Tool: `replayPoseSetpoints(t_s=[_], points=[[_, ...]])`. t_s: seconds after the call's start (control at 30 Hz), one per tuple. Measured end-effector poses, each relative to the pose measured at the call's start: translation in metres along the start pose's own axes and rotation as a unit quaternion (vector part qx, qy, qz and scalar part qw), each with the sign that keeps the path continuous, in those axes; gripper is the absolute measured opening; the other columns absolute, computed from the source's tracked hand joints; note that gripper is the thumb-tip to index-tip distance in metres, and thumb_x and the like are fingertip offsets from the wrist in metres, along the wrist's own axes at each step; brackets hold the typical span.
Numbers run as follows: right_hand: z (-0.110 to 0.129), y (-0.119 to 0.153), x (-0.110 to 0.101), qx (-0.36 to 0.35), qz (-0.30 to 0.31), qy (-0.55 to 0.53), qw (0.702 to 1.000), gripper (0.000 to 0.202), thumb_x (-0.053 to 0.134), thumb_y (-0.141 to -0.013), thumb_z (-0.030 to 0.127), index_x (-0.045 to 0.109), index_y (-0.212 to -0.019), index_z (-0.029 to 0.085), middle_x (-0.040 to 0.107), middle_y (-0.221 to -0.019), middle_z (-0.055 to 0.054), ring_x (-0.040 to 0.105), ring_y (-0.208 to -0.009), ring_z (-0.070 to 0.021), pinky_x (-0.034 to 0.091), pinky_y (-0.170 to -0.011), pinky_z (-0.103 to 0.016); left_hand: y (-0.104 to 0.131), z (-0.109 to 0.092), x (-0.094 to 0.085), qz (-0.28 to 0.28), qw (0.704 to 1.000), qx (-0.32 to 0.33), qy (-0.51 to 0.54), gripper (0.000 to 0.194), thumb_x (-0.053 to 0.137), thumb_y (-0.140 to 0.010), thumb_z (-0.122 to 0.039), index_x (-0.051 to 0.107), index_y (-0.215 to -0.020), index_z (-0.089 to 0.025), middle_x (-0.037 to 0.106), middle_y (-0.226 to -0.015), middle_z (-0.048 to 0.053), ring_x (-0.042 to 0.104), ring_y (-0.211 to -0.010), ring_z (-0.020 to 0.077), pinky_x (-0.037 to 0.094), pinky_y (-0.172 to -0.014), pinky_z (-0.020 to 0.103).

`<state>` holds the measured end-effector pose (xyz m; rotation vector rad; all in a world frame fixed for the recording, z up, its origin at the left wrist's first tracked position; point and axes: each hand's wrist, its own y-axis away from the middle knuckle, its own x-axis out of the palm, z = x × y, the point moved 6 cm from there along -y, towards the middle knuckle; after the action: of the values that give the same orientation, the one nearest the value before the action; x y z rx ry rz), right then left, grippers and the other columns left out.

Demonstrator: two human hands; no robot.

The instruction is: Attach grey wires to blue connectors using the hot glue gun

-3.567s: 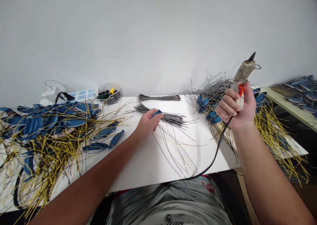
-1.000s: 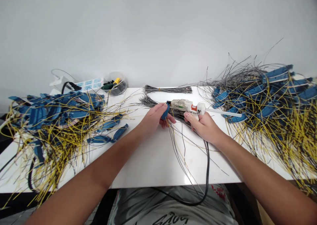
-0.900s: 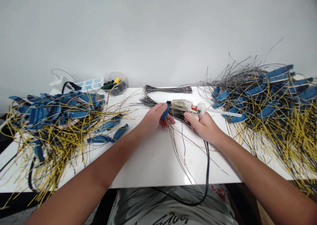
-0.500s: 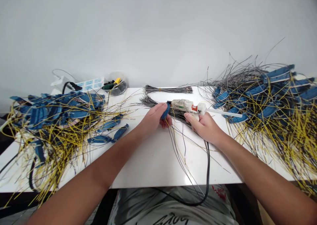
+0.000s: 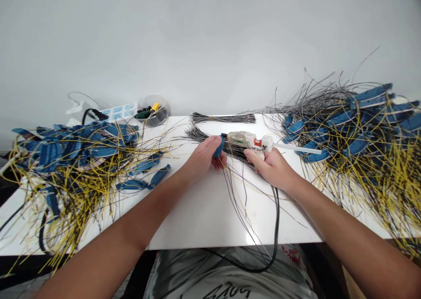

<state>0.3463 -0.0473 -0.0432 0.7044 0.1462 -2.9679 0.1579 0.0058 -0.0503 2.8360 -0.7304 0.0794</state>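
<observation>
My left hand (image 5: 208, 153) is closed on a small blue piece (image 5: 219, 146) near the middle of the table. Thin dark and yellow wires (image 5: 235, 198) hang from that piece toward the table's front edge. My right hand (image 5: 271, 165) grips a white glue gun (image 5: 242, 139) with a wrapped front part. Its tip points left and is at the blue piece; whether they touch I cannot tell. A clear glue stick (image 5: 297, 148) sticks out of the gun's rear. Beneath the gun lies a bundle of dark wires (image 5: 197, 134).
Piles of blue pieces with yellow and black wires lie at the left (image 5: 82, 158) and right (image 5: 358, 145). Behind are a tied wire bundle (image 5: 223, 118), a round clear container (image 5: 161, 118) and a power strip (image 5: 120, 112). The gun's black cord (image 5: 276, 229) loops over the front edge.
My left hand and the blue piece have shifted very slightly left. Both hands keep their hold, and the glue gun is nearly still.
</observation>
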Motion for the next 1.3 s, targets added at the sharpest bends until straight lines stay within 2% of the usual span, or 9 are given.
replayPoseSetpoints(t_s=[0.17,0.4,0.57,0.87,0.97,1.13,1.23,1.3], points=[[-0.0010,0.0003,-0.0003,0.007,0.006,0.011,1.000,0.046,0.052,-0.103,0.061,0.071,-0.098,0.020,0.057,-0.064,-0.003,0.060,-0.071,-0.0232,0.045,-0.063,-0.033,0.0013,-0.0019,0.0014,0.000,1.000,0.002,-0.009,0.038,0.053,-0.102,-0.057,0.051,-0.097,-0.019,0.065,-0.066,0.002,0.056,-0.055,0.0139,0.047,-0.054,0.024],[0.0017,0.0001,-0.0001,-0.003,0.010,0.011,1.000,0.045,0.052,-0.104,0.057,0.072,-0.107,0.017,0.062,-0.074,-0.003,0.058,-0.072,-0.0199,0.042,-0.066,-0.031,0.0010,-0.0017,0.0006,0.001,1.000,0.008,-0.017,0.040,0.053,-0.101,-0.059,0.052,-0.099,-0.020,0.065,-0.065,0.001,0.055,-0.055,0.0143,0.047,-0.055,0.023],[0.0025,-0.0006,0.0003,-0.011,0.011,0.014,1.000,0.043,0.052,-0.105,0.055,0.072,-0.101,0.017,0.065,-0.078,-0.003,0.057,-0.072,-0.0187,0.042,-0.069,-0.031,0.0009,-0.0027,0.0009,-0.002,1.000,0.006,-0.024,0.039,0.052,-0.101,-0.058,0.051,-0.095,-0.020,0.064,-0.065,0.001,0.055,-0.055,0.0143,0.048,-0.054,0.024],[0.0070,0.0009,-0.0014,-0.017,0.018,0.028,0.999,0.044,0.051,-0.106,0.055,0.074,-0.114,0.018,0.066,-0.078,-0.003,0.059,-0.073,-0.0195,0.044,-0.071,-0.032,0.0015,-0.0009,-0.0011,-0.020,0.999,0.022,-0.028,0.036,0.052,-0.103,-0.054,0.054,-0.100,-0.019,0.060,-0.062,-0.001,0.052,-0.052,0.0124,0.046,-0.052,0.022],[0.0064,0.0012,-0.0027,-0.014,0.013,0.033,0.999,0.044,0.052,-0.105,0.055,0.075,-0.118,0.019,0.072,-0.086,-0.005,0.065,-0.083,-0.0227,0.049,-0.077,-0.034,0.0018,-0.0003,-0.0003,-0.019,0.999,0.025,-0.035,0.035,0.052,-0.103,-0.054,0.056,-0.103,-0.019,0.060,-0.061,-0.002,0.051,-0.050,0.0114,0.045,-0.051,0.020],[0.0062,0.0017,-0.0044,-0.037,0.007,0.038,0.999,0.039,0.056,-0.103,0.051,0.075,-0.120,0.022,0.076,-0.115,-0.008,0.068,-0.114,-0.0285,0.051,-0.101,-0.041,0.0030,-0.0011,-0.0001,-0.029,0.998,0.034,-0.038,0.035,0.052,-0.103,-0.053,0.058,-0.105,-0.019,0.058,-0.062,-0.003,0.052,-0.050,0.0111,0.044,-0.050,0.020],[0.0062,0.0024,-0.0043,-0.037,0.011,0.035,0.999,0.039,0.057,-0.103,0.050,0.074,-0.123,0.022,0.076,-0.119,-0.008,0.068,-0.117,-0.0289,0.050,-0.106,-0.043,0.0031,-0.0002,-0.0006,-0.032,0.998,0.035,-0.041,0.035,0.052,-0.103,-0.054,0.056,-0.103,-0.019,0.057,-0.062,-0.003,0.051,-0.051,0.0111,0.044,-0.050,0.020],[0.0068,0.0031,-0.0042,-0.030,0.015,0.029,0.999,0.039,0.057,-0.103,0.050,0.074,-0.123,0.021,0.076,-0.118,-0.008,0.069,-0.112,-0.0283,0.051,-0.103,-0.043,0.0031,0.0000,-0.0009,-0.032,0.998,0.035,-0.048,0.034,0.052,-0.104,-0.054,0.055,-0.101,-0.020,0.057,-0.061,-0.003,0.051,-0.051,0.0108,0.044,-0.050,0.020]])
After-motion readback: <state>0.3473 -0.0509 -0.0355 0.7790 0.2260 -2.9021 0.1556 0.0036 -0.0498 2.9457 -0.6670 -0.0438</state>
